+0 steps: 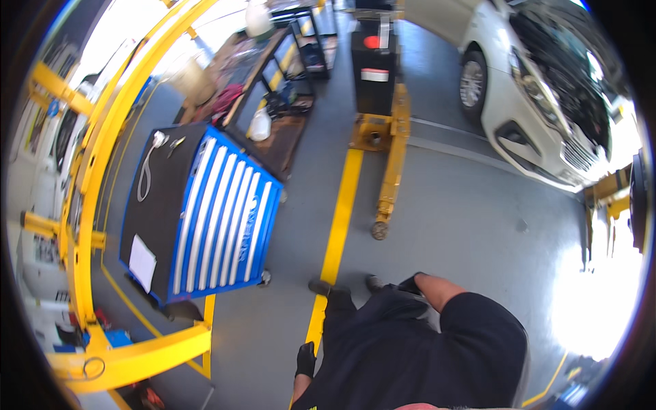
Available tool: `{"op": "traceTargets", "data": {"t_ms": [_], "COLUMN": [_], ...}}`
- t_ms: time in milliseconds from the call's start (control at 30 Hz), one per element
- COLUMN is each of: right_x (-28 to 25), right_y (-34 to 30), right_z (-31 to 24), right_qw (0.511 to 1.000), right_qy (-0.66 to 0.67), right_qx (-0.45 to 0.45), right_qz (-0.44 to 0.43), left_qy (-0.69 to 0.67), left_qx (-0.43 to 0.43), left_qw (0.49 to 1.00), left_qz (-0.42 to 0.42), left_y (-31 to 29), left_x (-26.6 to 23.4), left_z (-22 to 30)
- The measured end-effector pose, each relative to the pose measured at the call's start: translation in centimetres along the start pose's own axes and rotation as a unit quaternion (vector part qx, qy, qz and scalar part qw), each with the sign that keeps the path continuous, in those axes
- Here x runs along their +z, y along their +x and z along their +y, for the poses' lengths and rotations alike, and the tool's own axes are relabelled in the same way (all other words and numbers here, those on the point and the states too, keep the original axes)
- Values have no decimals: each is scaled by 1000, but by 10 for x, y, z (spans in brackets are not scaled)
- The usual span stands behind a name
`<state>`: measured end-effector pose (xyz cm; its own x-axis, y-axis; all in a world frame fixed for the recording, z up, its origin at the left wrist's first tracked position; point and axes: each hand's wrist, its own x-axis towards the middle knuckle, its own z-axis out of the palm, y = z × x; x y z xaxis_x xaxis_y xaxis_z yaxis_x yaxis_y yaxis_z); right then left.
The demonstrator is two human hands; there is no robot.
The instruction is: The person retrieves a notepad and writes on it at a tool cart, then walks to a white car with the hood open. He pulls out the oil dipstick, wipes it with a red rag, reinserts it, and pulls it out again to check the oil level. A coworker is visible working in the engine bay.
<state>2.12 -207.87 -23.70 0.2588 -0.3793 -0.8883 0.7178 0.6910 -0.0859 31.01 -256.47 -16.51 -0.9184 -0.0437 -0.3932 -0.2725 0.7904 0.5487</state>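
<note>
So, looking down from the head cam: my left hand [305,360] in a black glove hangs at my side, holding nothing; the fingers look loosely curled but it's tiny in frame, so I can't tell for sure. My right hand [412,283], also black-gloved, is tucked at my hip, half hidden behind my dark shirt, so I can't tell its state either. Nearest thing is the blue rolling tool cabinet with white drawer fronts and a black top [205,215], ahead and to the left, well apart from the left hand, the nearer one. Its long axis runs away from me. A yellow floor stripe [338,219] runs between cabinet and yellow floor jack [391,171]. The white car [540,89] is cut off at the rim.
</note>
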Motion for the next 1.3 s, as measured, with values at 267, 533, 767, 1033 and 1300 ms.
{"op": "traceTargets", "data": {"t_ms": [267,533,767,1033,1300], "right_x": [39,56,91,-20,-71], "right_y": [34,18,-47,-52,-34], "right_z": [-102,-259,-391,-330,-395], "right_qw": [996,926,956,957,973], "right_qy": [45,-73,-2,-101,-41], "right_qx": [-30,-213,-255,-250,-200], "right_qz": [68,302,142,103,107], "left_qy": [65,134,9,-193,-217], "left_qx": [-105,48,-62,-397,-360], "left_qw": [957,989,998,897,907], "left_qz": [-263,38,6,-6,-3], "left_y": [96,212,250,212,227], "left_x": [-106,-210,-233,-202,-143], "left_z": [-131,-217,-208,-185,-143]}}
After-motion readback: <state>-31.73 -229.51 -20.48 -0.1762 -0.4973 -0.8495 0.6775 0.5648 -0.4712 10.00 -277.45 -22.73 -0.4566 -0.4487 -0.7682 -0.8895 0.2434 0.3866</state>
